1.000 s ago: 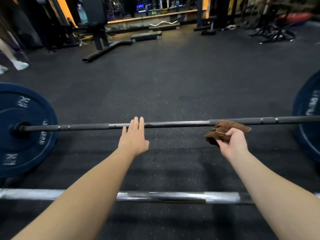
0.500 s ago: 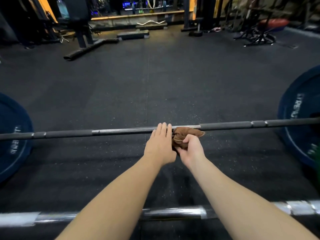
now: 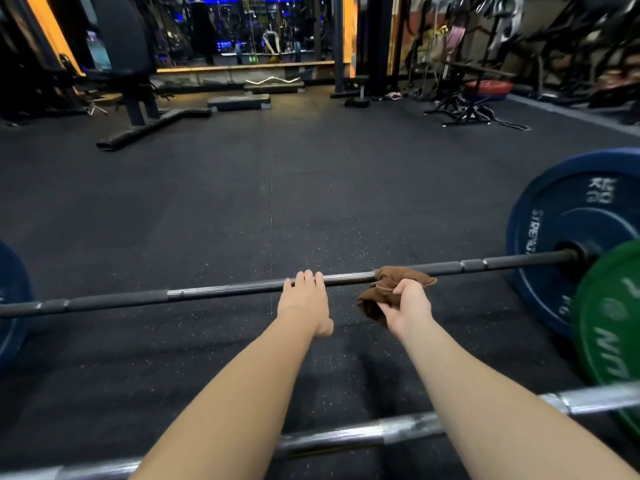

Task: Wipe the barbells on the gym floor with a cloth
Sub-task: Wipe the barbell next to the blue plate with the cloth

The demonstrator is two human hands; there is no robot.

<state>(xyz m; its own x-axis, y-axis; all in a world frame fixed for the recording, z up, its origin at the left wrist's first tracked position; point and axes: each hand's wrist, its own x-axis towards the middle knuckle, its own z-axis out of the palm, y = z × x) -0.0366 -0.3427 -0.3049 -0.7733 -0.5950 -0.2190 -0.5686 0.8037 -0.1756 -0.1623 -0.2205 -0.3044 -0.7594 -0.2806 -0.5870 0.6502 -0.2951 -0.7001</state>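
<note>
Black barbell point(image 3: 207, 290) lay on the rubber floor point(image 3: 277, 202), running left-right across in front of the person. It had a blue plate on the right end point(image 3: 568, 216), and another blue plate on the left end point(image 3: 12, 268) was cut off by the frame edge.

Left hand point(image 3: 304, 303) was flat, with straight fingers laid on top of the bar's ribbed middle section. It wasn't wrapped around the bar.

Right hand point(image 3: 407, 310) had its fingers curled round a bunched brown cloth point(image 3: 388, 282). The cloth's top edge was draped over the bar just right of the left hand, where the ribbed section meets the dark sleeve. The rest hung below and toward the person. The two hands were near each other but not touching.

A second bar, chrome point(image 3: 363, 433), lay closer to the person and roughly parallel, passing under both forearms. It carried a green plate point(image 3: 609, 323) on its right end, overlapping the blue one in view. Neither hand was on the chrome bar.

At the far side were a bench point(image 3: 131, 74), a low step platform point(image 3: 239, 102) and a curl bar point(image 3: 272, 80) by the wall. The racks at right were too blurred to make out.
</note>
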